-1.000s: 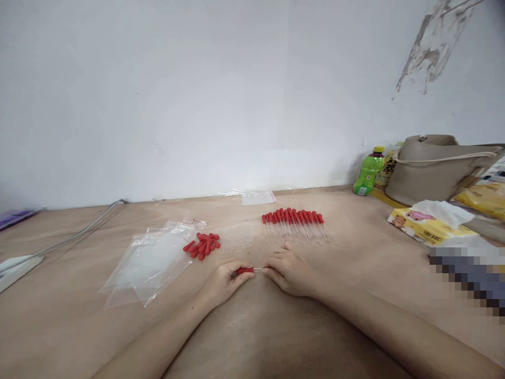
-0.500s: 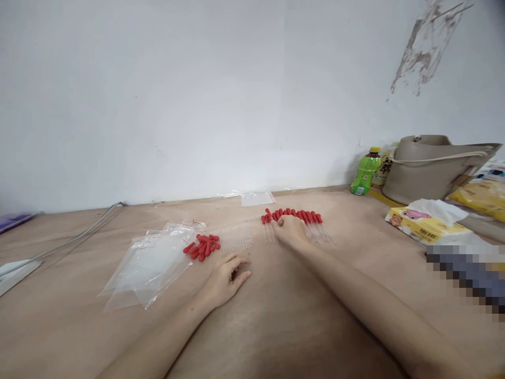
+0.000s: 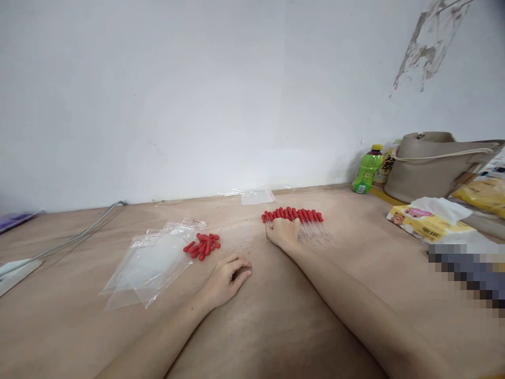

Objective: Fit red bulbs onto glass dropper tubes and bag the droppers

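My right hand bends over a row of glass droppers with red rubber bulbs, laid side by side. Its fingers are closed at the glass part of a dropper near the row's left end; the back of the hand partly hides the grip. My left hand lies on the table with fingers bent and apart, holding nothing. Just beyond it are bare glass tubes in a row. Loose red rubber bulbs lie in a pile left of the tubes.
Clear zip bags lie at left, near a grey cable. Another small bag lies by the wall. At right stand a green bottle, a beige bag and a yellow tissue box.
My right hand has shifted slightly left along the droppers. The dropper that stuck out at the left end now lies in line with the others. My left hand has stayed put.
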Demonstrator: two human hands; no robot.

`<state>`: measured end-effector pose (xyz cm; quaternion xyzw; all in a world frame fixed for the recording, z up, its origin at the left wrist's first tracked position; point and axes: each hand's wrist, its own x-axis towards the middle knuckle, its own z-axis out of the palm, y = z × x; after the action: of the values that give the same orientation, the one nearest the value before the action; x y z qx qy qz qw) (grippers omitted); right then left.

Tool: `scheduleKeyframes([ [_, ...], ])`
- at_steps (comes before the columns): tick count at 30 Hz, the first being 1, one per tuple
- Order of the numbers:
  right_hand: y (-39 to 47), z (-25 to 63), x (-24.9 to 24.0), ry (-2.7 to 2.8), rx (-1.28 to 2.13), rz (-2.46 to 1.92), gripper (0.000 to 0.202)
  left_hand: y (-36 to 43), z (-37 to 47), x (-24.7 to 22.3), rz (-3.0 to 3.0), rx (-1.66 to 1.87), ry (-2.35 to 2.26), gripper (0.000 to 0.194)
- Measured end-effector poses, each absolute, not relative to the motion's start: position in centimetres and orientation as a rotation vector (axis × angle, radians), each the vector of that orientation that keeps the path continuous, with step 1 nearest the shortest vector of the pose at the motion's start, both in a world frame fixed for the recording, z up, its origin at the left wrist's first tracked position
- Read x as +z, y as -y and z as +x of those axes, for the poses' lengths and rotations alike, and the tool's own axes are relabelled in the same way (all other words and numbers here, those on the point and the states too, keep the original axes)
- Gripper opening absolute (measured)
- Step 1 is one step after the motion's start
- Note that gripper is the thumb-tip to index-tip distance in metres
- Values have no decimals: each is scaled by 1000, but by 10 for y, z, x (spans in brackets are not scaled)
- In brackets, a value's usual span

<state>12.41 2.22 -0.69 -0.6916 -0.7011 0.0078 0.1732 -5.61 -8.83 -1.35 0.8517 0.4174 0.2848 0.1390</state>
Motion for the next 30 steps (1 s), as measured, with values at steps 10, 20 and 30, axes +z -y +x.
scheduleKeyframes([
  [10, -9, 101, 1, 2107, 4, -1819, 31, 64, -93, -9, 2439, 1060, -2143, 30],
  [20, -23, 74, 1, 2136, 95, -1929, 26, 34, -113, -17, 2203, 683, -2323, 36],
  [30, -21, 88, -1, 2171, 85, -1929, 21, 16, -100, -23, 2263, 917, -2131, 28],
])
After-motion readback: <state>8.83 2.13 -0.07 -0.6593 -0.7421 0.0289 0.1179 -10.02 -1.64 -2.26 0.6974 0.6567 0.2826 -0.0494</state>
